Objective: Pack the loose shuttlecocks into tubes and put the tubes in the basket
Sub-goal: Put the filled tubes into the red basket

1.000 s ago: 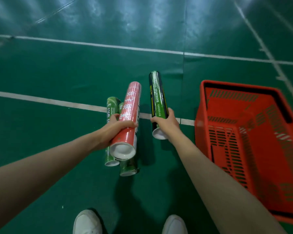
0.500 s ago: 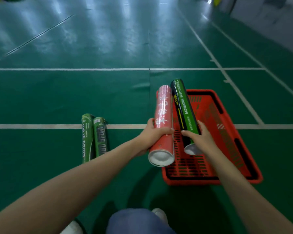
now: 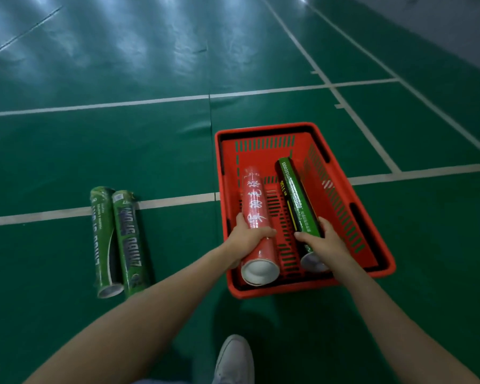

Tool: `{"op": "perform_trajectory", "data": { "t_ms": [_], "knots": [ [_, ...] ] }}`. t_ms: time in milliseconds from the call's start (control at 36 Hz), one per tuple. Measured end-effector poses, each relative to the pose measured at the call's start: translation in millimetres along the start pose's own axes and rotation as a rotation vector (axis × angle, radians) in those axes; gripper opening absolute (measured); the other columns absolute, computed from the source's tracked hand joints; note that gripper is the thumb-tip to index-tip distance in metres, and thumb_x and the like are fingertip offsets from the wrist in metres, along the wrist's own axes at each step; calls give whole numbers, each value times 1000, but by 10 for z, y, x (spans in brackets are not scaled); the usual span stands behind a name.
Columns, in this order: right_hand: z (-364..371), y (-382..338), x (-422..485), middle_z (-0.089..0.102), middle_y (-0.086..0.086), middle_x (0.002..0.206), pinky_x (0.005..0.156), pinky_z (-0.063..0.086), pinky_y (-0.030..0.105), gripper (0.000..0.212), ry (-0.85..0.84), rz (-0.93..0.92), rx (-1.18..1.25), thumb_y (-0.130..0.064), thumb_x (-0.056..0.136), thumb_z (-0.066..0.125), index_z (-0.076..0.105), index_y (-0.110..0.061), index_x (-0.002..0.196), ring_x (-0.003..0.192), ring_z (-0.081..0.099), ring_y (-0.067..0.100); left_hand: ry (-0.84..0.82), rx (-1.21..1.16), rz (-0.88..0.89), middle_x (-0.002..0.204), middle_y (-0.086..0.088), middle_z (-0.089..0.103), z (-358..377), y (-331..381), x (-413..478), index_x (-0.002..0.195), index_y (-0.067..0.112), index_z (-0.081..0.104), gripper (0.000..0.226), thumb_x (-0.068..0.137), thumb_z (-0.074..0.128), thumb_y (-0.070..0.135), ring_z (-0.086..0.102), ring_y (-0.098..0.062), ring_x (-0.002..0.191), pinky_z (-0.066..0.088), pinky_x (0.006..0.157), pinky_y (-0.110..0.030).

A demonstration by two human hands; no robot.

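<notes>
A red plastic basket (image 3: 373,239) stands on the green court floor. Inside it, my left hand (image 3: 247,239) grips a red shuttlecock tube (image 3: 254,200) near its white-capped near end. My right hand (image 3: 323,242) grips a black-and-green tube (image 3: 295,195) beside it, to the right. Both tubes lie lengthwise in the basket, low against its slotted bottom. Two green tubes (image 3: 117,236) lie side by side on the floor to the left of the basket, apart from both hands.
White court lines (image 3: 67,212) cross the green floor around the basket. My white shoe (image 3: 234,358) shows at the bottom, just short of the basket's near rim. A grey wall runs along the far right.
Both hands have carried the red tube and the black-and-green tube from above the basket's near edge down into it. The two green tubes stay on the floor.
</notes>
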State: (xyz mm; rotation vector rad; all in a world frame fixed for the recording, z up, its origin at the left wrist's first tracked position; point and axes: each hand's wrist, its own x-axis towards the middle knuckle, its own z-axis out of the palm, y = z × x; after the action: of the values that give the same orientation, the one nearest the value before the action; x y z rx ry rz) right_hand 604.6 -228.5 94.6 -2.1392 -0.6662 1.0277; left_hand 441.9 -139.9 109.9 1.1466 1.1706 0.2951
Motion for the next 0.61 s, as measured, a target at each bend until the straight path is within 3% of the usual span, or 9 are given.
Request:
{"op": "perform_trajectory", "data": {
  "t_ms": [111, 361, 444, 611],
  "knots": [
    [141, -46, 130, 33, 6, 153, 108, 33, 40, 87, -35, 2, -34, -39, 82, 71, 21, -25, 151, 136, 37, 30, 62, -4, -22, 110, -11, 58, -88, 0, 109, 136, 19, 21, 80, 77, 74, 24, 66, -30, 88, 57, 79, -43],
    [386, -18, 198, 38, 10, 150, 103, 37, 39, 85, -43, 0, -74, -39, 84, 68, 18, -27, 151, 132, 41, 33, 108, 60, 32, 105, -4, 60, -516, -67, 122, 130, 32, 28, 71, 77, 74, 22, 67, -25, 85, 57, 68, -34],
    [428, -131, 229, 34, 8, 152, 106, 38, 42, 86, -67, -4, -71, -41, 83, 69, 17, -29, 151, 133, 40, 33, 149, 93, 53, 105, 0, 59, -558, -119, 112, 128, 32, 29, 68, 78, 73, 22, 65, -23, 88, 56, 73, -34],
    [607, -337, 211, 41, 4, 149, 103, 34, 34, 81, -101, -53, -41, -37, 85, 67, 21, -26, 151, 131, 43, 26, 212, 120, 59, 113, -5, 57, -787, -175, 86, 133, 30, 30, 75, 74, 75, 23, 64, -26, 92, 56, 81, -41]
  ]
}}
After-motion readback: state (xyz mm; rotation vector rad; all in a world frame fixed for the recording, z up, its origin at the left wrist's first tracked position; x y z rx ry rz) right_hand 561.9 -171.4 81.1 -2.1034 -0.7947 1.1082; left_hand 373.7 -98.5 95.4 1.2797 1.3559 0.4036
